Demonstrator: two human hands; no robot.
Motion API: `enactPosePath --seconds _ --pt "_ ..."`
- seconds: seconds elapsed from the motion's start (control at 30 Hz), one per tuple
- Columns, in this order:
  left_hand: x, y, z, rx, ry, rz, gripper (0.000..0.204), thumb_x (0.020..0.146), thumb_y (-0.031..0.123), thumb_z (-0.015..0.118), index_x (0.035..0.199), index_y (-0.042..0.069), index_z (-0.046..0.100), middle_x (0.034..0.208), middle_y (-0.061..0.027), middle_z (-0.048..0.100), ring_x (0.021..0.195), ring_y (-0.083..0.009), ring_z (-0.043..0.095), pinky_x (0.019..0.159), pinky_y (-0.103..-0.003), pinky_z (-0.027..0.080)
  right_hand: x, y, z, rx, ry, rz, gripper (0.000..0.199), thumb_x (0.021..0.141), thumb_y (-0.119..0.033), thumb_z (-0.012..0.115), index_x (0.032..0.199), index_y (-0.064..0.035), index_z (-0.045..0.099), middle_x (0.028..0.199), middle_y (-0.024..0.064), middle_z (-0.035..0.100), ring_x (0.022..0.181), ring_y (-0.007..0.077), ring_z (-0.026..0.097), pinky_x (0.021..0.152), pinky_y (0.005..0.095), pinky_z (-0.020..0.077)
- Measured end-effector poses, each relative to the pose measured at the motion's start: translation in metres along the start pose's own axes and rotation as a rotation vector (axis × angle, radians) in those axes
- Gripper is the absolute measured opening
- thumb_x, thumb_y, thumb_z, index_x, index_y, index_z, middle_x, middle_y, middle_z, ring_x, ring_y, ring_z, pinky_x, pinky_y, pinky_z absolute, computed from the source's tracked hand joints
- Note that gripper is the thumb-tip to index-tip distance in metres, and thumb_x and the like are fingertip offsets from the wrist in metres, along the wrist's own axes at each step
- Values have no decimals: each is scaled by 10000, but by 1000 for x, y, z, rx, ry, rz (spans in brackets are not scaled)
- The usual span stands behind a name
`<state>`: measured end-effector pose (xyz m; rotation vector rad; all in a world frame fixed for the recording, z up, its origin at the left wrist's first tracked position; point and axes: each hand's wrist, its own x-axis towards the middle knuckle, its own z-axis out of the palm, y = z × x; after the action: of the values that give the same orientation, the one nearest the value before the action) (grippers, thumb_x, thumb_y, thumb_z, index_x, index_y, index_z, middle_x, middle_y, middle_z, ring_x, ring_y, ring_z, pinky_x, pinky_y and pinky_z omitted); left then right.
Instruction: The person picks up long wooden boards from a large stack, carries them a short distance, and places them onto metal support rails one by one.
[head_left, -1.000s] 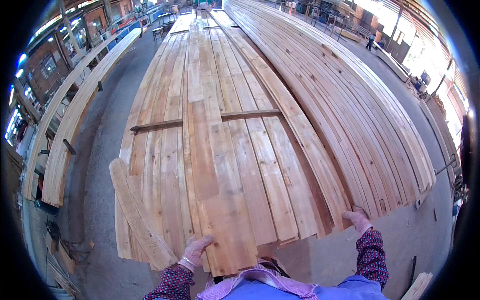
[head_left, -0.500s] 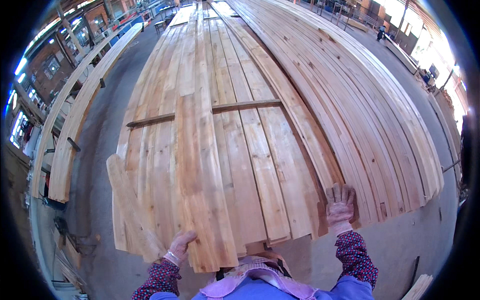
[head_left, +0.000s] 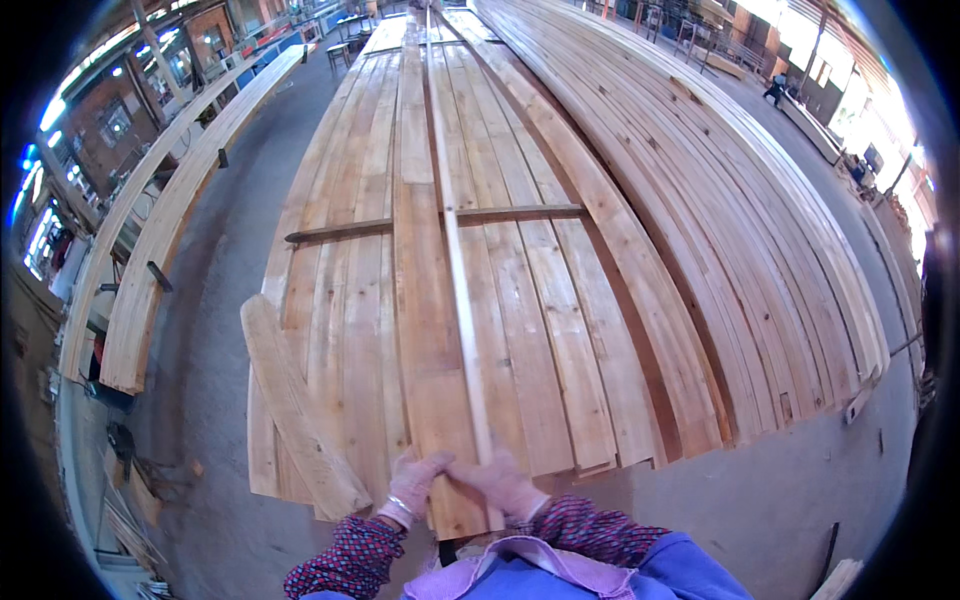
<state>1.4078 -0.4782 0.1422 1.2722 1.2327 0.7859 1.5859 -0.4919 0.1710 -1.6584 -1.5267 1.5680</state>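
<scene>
In the head view, the left hand [head_left: 417,484] is closing on the left edge of a broad board [head_left: 425,310] at its near end, with the thumb side reaching over the upper face and the other fingers partly hidden. The right hand [head_left: 503,484] is lying over the same near end from the right, its fingers pointing left and meeting the left hand; whether it is pinching anything beneath cannot be told. A narrow pale strip [head_left: 463,300] of wood is running under the right hand and stretching far away along the broad board's right side. The broad board is resting lengthwise over a layer of boards [head_left: 350,330], close to its middle, its near end jutting out toward the person's body.

A dark crosswise batten [head_left: 340,232] is lying over the layer, showing on both sides of the broad board. Near and left, a short board [head_left: 298,405] is lying aslant on the layer. To the right, a single long plank [head_left: 625,230] is running along the layer's edge, and beyond it a large stack of lumber [head_left: 730,240] is reaching from near to far. On the left, long beams [head_left: 135,340] are extending above the grey floor [head_left: 215,290]. Far right, another person [head_left: 775,90] is standing.
</scene>
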Motion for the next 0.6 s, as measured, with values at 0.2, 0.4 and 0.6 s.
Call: enactPosePath --seconds 0.2,0.4,0.6 --pt "6 25 63 203 27 69 411 780 261 698 1044 -19 554 959 -180 660 844 -299 658 732 -380 533 -13 39 -45 -260 208 -213 308 941 -268 475 1181 -91 555 1006 230 602 929 378 587 819 411 477" --pt "37 40 121 580 -177 -96 574 752 417 650 1066 -35 489 902 -246 644 816 -378 651 708 -450 530 -30 64 -94 -345 179 -64 395 929 -274 447 1282 -97 468 1345 310 389 1133 403 509 971 385 405" --pt "31 99 157 614 -30 -175 524 763 374 649 1127 16 534 879 -195 669 783 -376 660 680 -429 542 -38 50 -133 -149 187 134 639 937 -425 426 1410 -19 287 1327 255 458 1189 352 491 990 343 381"
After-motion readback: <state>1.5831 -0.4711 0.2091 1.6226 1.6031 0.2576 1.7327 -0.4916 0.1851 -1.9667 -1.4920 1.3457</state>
